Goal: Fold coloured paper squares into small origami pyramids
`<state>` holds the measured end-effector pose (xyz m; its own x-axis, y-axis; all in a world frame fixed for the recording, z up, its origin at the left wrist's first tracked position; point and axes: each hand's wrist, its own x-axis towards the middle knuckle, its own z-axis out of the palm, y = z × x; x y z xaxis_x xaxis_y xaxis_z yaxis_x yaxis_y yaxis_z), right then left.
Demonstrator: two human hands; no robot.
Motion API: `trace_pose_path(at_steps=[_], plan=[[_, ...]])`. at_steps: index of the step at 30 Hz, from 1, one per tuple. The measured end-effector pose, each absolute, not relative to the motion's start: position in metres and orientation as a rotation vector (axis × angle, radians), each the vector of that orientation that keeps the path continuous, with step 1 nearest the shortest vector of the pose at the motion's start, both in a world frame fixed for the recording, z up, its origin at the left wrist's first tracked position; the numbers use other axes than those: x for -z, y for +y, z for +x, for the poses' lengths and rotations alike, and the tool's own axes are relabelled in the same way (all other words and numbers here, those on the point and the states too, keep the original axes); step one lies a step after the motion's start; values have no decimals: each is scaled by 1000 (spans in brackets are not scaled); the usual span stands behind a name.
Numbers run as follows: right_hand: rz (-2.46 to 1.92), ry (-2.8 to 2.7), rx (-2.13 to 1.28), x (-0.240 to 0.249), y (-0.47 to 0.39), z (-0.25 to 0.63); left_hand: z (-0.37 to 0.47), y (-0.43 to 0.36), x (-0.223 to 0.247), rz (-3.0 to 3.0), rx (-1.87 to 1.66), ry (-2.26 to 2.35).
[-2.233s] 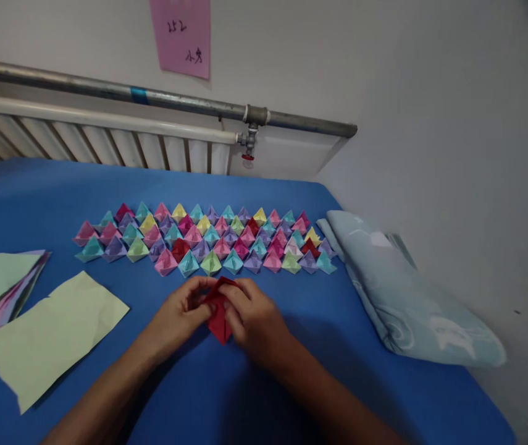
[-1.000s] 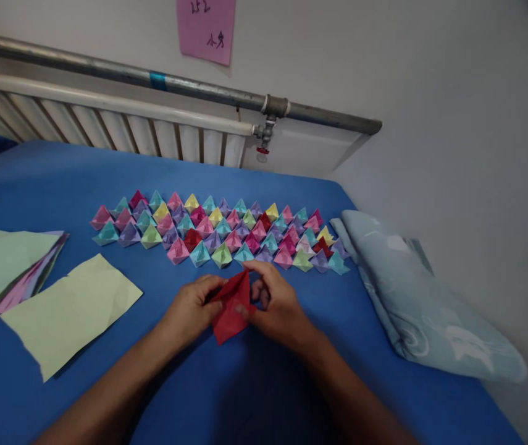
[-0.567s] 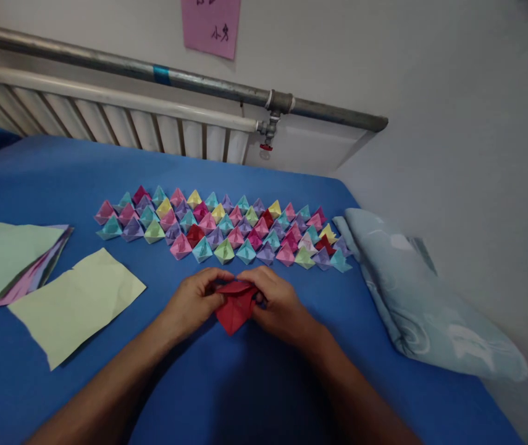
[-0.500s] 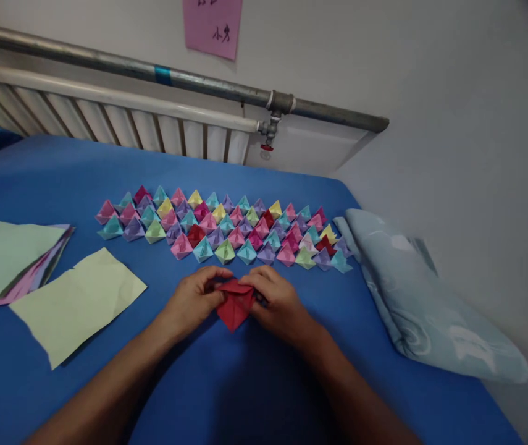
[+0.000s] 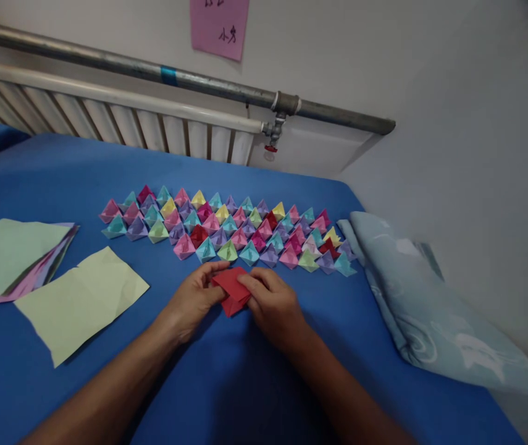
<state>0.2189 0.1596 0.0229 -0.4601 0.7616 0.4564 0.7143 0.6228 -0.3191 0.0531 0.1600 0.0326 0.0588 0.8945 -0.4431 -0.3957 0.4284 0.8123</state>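
A folded red paper [image 5: 233, 289] is held between both hands above the blue surface. My left hand [image 5: 197, 295] grips its left side, thumb in front and fingers behind. On the right side, my right hand [image 5: 273, 303] pinches the paper, with its thumb lying on the front face. Just beyond the hands, several small folded paper boats [image 5: 227, 250] in many colours stand in close rows. To the left lies a pale yellow-green sheet [image 5: 83, 303] with an uneven edge.
Stacked coloured sheets [image 5: 11, 256] lie at the far left. A folded light blue cloth [image 5: 423, 303] rests on the right of the blue surface [image 5: 264, 402]. Behind it run a radiator [image 5: 152, 130] and a metal pipe [image 5: 226, 89] with a valve.
The red paper's upper part has tilted down toward me, showing a broad flat face, and its lower point looks shorter. The view has shifted slightly.
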Motion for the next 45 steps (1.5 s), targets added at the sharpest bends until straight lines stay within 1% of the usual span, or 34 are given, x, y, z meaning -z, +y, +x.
trace_pose_path(at_steps=[5,11,14,17,20,25,28,30,37,45], plan=[[-1139,-2288,-54,-19,161,219,49,161,-33,471,-1020,1066],[-1208,-2322,128,-15,161,215,46,161,-40,340,-992,951],[-1252,-2385,104,-18,158,210,46,163,-40,303,-1016,969],[-1277,-2392,-72,-24,153,210,45,166,-36,342,-1049,1004],[-1238,-2264,-426,-30,152,216,43,168,-32,397,-1093,1040],[-1418,-1555,-1143,-38,159,222,42,167,-30,492,-1108,1051],[-1474,-1342,-1415,-38,162,219,44,163,-32,546,-1069,1029],[-1454,-1308,-1493,-37,163,216,45,161,-34,573,-1056,1024],[-1362,-1278,-1581,-31,162,216,45,158,-35,623,-1037,980],[-1323,-1294,-1680,-34,162,218,42,160,-33,826,-1015,1103]])
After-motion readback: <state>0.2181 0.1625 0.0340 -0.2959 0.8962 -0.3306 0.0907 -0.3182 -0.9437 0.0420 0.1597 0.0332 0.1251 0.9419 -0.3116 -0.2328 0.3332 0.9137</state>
